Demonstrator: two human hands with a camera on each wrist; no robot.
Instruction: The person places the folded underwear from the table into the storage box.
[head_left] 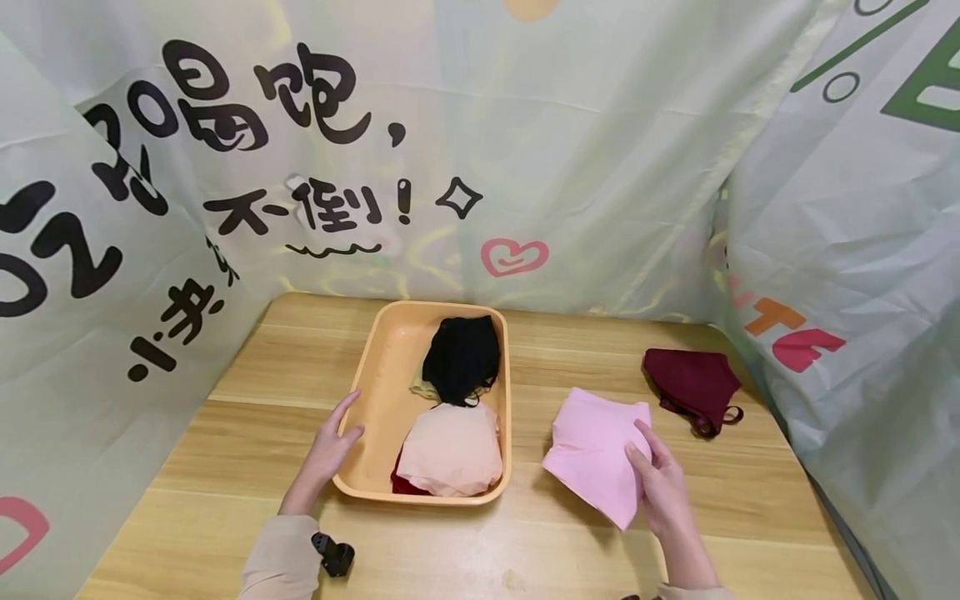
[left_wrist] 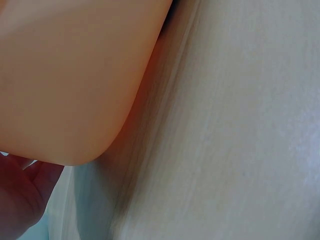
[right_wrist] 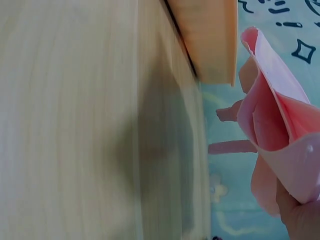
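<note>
My right hand (head_left: 663, 487) pinches the right edge of a pink folded garment (head_left: 596, 454), thumb on top, to the right of an orange plastic tray (head_left: 431, 499). In the right wrist view the garment (right_wrist: 300, 165) shows open folds, with fingers (right_wrist: 232, 146) reaching out behind it. At the tray's left side is my left hand (head_left: 330, 450), its fingers loosely extended along the wall and the thumb over the rim. A black folded garment (head_left: 461, 354) lies in the tray's back, over something yellowish. Nearer the front, a pale peach garment (head_left: 453, 450) covers most of a red one (head_left: 405, 480).
A dark maroon folded garment (head_left: 690, 383) with thin straps lies on the wooden table (head_left: 570, 550) at the back right. Printed cloth walls (head_left: 600, 167) enclose the table at the back and both sides.
</note>
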